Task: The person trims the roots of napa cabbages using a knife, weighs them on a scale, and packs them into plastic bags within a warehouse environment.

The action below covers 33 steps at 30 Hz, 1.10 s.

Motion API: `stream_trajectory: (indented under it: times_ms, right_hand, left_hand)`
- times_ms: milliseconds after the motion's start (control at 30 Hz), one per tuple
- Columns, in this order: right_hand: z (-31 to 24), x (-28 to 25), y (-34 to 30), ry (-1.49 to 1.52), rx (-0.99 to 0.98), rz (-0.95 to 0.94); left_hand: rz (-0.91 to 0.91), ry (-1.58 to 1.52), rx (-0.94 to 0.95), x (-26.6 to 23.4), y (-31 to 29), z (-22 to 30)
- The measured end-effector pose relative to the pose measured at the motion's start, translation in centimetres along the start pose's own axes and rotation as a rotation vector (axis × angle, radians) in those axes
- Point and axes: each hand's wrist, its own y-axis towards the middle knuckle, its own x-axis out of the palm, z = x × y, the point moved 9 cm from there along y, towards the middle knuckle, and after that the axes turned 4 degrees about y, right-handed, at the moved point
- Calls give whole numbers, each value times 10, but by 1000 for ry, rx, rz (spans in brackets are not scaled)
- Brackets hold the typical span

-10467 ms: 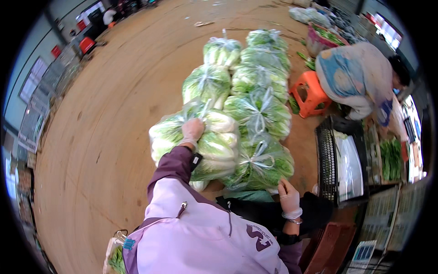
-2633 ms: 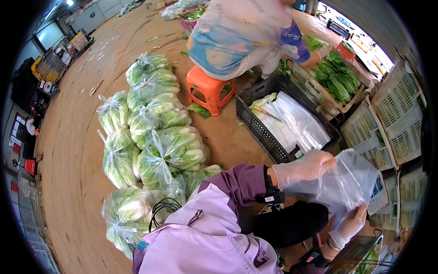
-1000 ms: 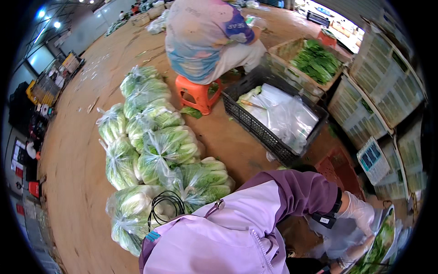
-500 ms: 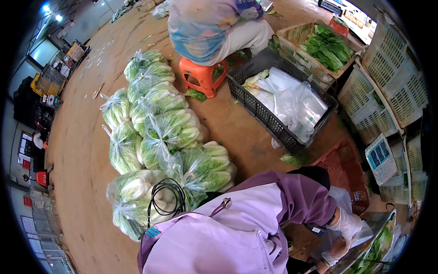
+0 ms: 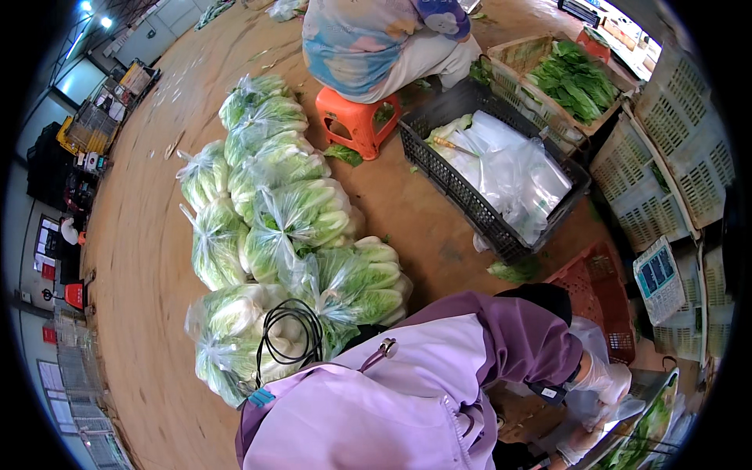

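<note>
Brown, streaked floor (image 5: 149,298) spreads away to the far left of the fingers. Reaching to the person's right, the left arm stretches its purple sleeve (image 5: 529,345) sideways, and the left hand (image 5: 607,382) dips, its gloved fingers curled around a clear plastic bag (image 5: 578,404). Just below those fingers, the right hand (image 5: 581,440) sits close to the bag; whether its fingers grip cannot be told, as they are partly hidden. Above and right of the fingers stands a white panel (image 5: 659,280) with a dark blue display; its print is too small to read. Leafy greens (image 5: 642,435) lie just right of the fingers. Beyond them is a red slotted plastic crate (image 5: 587,282); farther off, up and left, a black mesh-sided crate (image 5: 462,200) holds glossy, crumpled film. Well left of the fingers, plump cabbages in knotted transparent bags (image 5: 301,215) form two rows.
</note>
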Motion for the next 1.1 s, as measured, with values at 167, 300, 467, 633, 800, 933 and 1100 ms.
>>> stream_trajectory:
  times_ms: [167,300,467,633,800,933,1100]
  right_hand:
    - [-33,27,-41,-240,-187,158]
    - [-37,50,-104,-502,-312,437]
    - [-50,92,-59,-795,-491,395]
    - [-61,101,-71,-869,-837,464]
    - [-69,115,-82,-947,-1015,528]
    - [-69,117,-89,-973,-961,502]
    - [-78,105,-104,-974,-945,511]
  left_hand:
    - [201,-365,126,-33,-12,40]
    - [-509,-586,-10,-35,-69,120]
    - [-257,-221,144,-53,-59,120]
    - [-487,-295,-120,-40,-58,56]
    - [-799,141,-149,56,-92,50]
    - [-881,222,-204,96,-102,38]
    - [-900,303,-222,117,-99,33]
